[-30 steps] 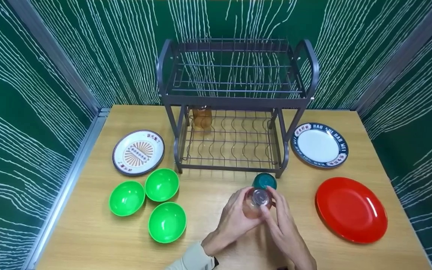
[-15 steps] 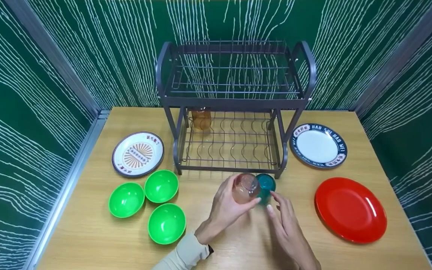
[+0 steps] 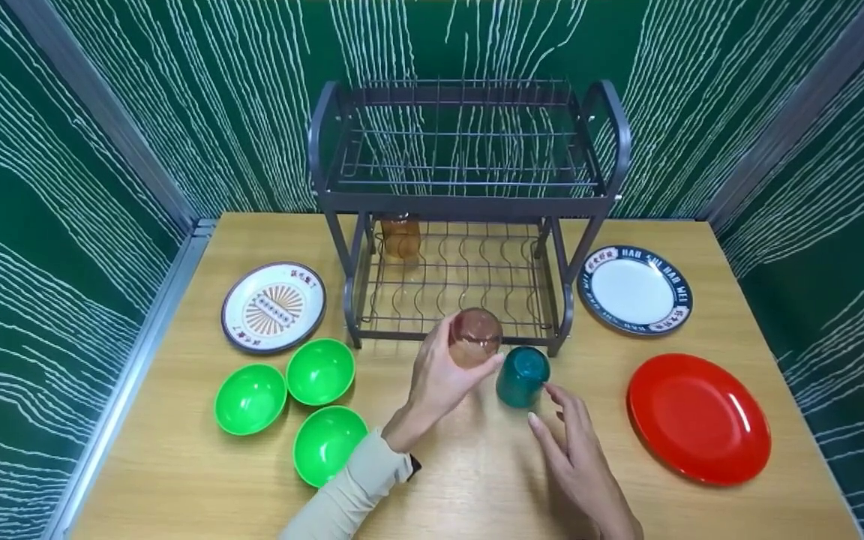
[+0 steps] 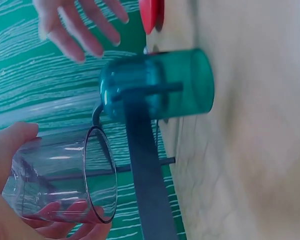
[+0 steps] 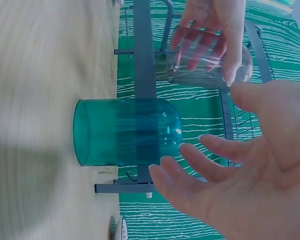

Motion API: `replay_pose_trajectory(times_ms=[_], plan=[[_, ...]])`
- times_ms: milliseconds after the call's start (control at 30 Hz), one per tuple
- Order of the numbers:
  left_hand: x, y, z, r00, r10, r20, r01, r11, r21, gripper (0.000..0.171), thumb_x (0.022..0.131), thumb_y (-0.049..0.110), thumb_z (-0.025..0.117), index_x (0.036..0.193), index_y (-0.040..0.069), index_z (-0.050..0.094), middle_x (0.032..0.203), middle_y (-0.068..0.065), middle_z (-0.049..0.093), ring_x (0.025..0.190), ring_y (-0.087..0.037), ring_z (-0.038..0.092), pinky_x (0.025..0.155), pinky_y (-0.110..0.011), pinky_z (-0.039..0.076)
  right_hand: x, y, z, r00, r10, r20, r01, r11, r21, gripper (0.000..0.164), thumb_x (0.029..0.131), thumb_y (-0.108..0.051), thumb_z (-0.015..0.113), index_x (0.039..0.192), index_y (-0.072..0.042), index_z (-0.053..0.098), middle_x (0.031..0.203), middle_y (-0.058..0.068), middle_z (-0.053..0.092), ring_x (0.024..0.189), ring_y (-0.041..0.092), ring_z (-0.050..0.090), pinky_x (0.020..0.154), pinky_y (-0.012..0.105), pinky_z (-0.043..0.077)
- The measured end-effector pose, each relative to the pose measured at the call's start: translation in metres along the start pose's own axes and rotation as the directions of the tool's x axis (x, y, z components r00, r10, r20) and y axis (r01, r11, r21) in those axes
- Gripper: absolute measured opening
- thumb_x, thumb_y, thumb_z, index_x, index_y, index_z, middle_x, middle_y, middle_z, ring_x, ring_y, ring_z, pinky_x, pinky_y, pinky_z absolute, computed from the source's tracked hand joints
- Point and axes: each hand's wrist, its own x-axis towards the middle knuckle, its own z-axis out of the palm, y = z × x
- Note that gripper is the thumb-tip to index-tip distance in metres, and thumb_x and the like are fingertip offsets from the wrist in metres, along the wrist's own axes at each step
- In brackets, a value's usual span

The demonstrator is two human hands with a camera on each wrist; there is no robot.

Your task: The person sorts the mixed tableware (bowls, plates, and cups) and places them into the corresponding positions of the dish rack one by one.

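Observation:
My left hand (image 3: pixel 438 382) grips a clear, pink-tinted drinking glass (image 3: pixel 475 341), thumb on one side and fingers on the other. The glass is upside down, raised off the table before the dish rack's front edge; its rim faces the tabletop in the left wrist view. Just right of it, a teal glass (image 3: pixel 523 379) stands upside down on the table. Beside this teal glass is my right hand (image 3: pixel 582 457), fingers loosely extended and holding nothing. The right wrist view shows its fingertips (image 5: pixel 187 147) close to the teal glass's base; whether they touch is unclear.
A dark two-tier dish rack (image 3: pixel 469 202) stands behind, with an amber glass (image 3: pixel 402 238) on its lower tier. Three green bowls (image 3: pixel 250 399) and a patterned plate (image 3: pixel 274 307) lie left. On the right are a blue-rimmed plate (image 3: pixel 634 289) and a red plate (image 3: pixel 698 420).
The left hand has carried the pink-tinted glass away from the right hand, leftward and toward the rack. The right hand has let go of it and stays near the teal glass.

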Motion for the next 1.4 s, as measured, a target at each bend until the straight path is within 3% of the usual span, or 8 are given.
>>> replay_pose_trajectory(times_ms=[233, 533, 933, 1233, 1400], plan=[[0.018, 0.003, -0.005, 0.999, 0.005, -0.034, -0.005, 1.000, 0.008, 0.084, 0.080, 0.046, 0.087, 0.145, 0.008, 0.050, 0.135, -0.011, 0.061, 0.123, -0.025, 0.060, 0.100, -0.044, 0.053, 0.010, 0.012, -0.001, 0.998, -0.029, -0.047, 0.028, 0.999, -0.023, 0.065, 0.102, -0.029, 0.067, 0.153, -0.004, 0.036, 0.153, 0.017, 0.040, 0.139, 0.034, 0.041, 0.114, 0.058, 0.038], [0.035, 0.002, -0.006, 0.998, -0.013, -0.061, 0.013, 1.000, 0.007, 0.080, 0.081, 0.047, 0.086, 0.142, 0.007, 0.051, 0.132, -0.011, 0.062, 0.119, -0.025, 0.061, 0.098, -0.042, 0.054, 0.025, 0.019, -0.002, 0.998, -0.005, -0.058, 0.004, 1.000, -0.006, 0.070, 0.099, -0.029, 0.071, 0.153, -0.003, 0.035, 0.154, 0.019, 0.038, 0.138, 0.036, 0.041, 0.114, 0.059, 0.038], [0.064, 0.003, -0.005, 0.991, -0.023, -0.129, 0.023, 1.000, -0.002, 0.081, 0.080, 0.044, 0.087, 0.142, 0.007, 0.051, 0.135, -0.013, 0.062, 0.125, -0.027, 0.060, 0.102, -0.044, 0.052, 0.040, 0.025, 0.000, 0.999, 0.034, -0.036, -0.033, 0.999, 0.032, 0.089, 0.093, -0.051, 0.072, 0.156, -0.006, 0.029, 0.158, 0.018, 0.033, 0.139, 0.037, 0.040, 0.115, 0.057, 0.037], [0.085, -0.001, -0.002, 0.989, -0.071, -0.129, 0.073, 0.997, 0.012, 0.082, 0.082, 0.048, 0.085, 0.145, 0.008, 0.049, 0.138, -0.013, 0.060, 0.126, -0.027, 0.059, 0.102, -0.042, 0.052, 0.047, 0.029, 0.005, 0.999, -0.014, -0.029, 0.017, 0.996, 0.085, 0.089, 0.093, -0.049, 0.073, 0.158, -0.008, 0.027, 0.158, 0.018, 0.033, 0.141, 0.038, 0.039, 0.116, 0.059, 0.034], [0.095, -0.004, 0.000, 0.988, -0.091, -0.127, 0.095, 0.995, 0.024, 0.089, 0.081, 0.050, 0.085, 0.148, 0.006, 0.046, 0.141, -0.015, 0.058, 0.129, -0.028, 0.057, 0.104, -0.042, 0.050, 0.051, 0.028, 0.006, 1.000, 0.018, -0.015, -0.016, 0.997, 0.081, 0.095, 0.091, -0.056, 0.073, 0.159, -0.010, 0.024, 0.159, 0.017, 0.031, 0.142, 0.037, 0.037, 0.117, 0.058, 0.033]])
